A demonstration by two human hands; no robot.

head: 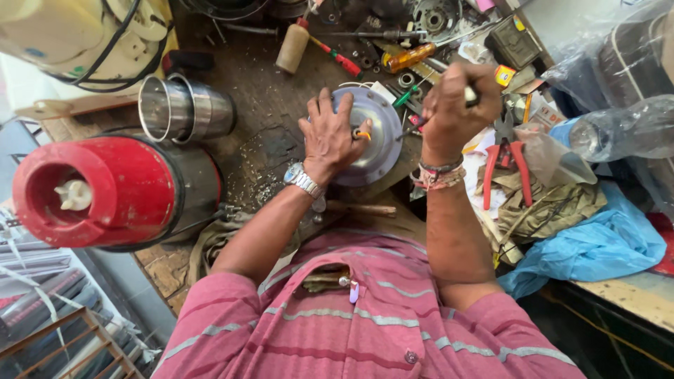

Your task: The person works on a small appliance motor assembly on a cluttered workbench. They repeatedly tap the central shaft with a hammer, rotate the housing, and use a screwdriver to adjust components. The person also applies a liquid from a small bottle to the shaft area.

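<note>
Left hand [330,137] presses flat, fingers spread, on round grey metal disc [375,133] on bench [260,84]; right hand [453,105], just right of disc, fisted around screwdriver handle [470,95], fastening apparently underway, not finished.

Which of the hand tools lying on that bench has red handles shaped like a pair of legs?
The pliers, lying right of the right hand on rags. The amber-handled screwdriver and wooden-handled tool have single straight handles.

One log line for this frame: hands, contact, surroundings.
left hand: flat on grey metal disc | right hand: gripping tool handle above disc | bench: red pliers, steel cups
</note>
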